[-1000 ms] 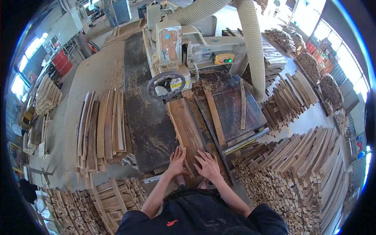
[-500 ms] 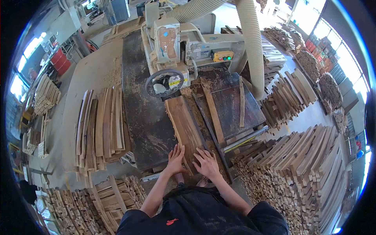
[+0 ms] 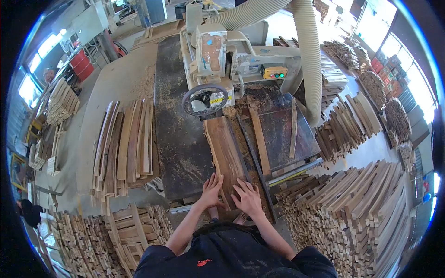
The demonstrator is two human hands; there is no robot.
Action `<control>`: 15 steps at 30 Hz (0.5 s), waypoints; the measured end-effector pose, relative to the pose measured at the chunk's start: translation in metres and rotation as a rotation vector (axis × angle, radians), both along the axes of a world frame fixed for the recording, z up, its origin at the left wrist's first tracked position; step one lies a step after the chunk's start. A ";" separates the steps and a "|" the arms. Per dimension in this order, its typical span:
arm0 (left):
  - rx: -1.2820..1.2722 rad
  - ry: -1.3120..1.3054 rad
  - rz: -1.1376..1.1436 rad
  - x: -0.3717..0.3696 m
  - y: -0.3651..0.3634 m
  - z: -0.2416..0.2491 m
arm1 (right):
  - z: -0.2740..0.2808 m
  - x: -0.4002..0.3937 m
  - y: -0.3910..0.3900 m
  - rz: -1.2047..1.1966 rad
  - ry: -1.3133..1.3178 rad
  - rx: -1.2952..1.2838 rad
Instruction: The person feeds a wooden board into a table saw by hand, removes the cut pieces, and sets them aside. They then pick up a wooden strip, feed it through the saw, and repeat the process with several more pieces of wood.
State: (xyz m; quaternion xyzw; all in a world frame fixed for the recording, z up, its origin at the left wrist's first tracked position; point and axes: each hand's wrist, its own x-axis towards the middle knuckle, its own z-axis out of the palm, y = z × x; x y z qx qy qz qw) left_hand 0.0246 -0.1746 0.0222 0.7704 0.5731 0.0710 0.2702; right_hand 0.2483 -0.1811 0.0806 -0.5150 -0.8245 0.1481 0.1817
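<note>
The board (image 3: 225, 150) lies on the dark table (image 3: 178, 153), its long axis running forward and slightly left from both hands toward the machine (image 3: 212, 51). The left hand (image 3: 211, 191), fingers spread, touches its left edge; the right hand (image 3: 247, 198) rests flattened, fingers splayed, on its right side.

head camera | faces forward and down | close above board (image 3: 227, 155) (wide, round-edged view) | machine (image 3: 211, 53) beyond

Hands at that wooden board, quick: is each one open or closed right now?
Left hand: open, at the left edge of the wooden board.
Right hand: open, resting on top of it.
</note>
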 end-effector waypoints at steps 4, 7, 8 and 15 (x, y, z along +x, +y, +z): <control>0.065 -0.037 -0.002 0.000 -0.003 -0.005 | 0.000 0.001 -0.002 -0.008 0.008 -0.009; 0.060 -0.033 -0.005 0.000 -0.002 -0.006 | 0.002 0.000 -0.002 -0.008 0.008 -0.004; 0.059 -0.034 -0.011 0.000 -0.002 -0.004 | 0.002 0.000 -0.002 0.000 0.000 0.012; -0.035 0.005 -0.004 0.002 0.000 0.013 | 0.006 0.001 -0.002 0.009 -0.001 -0.011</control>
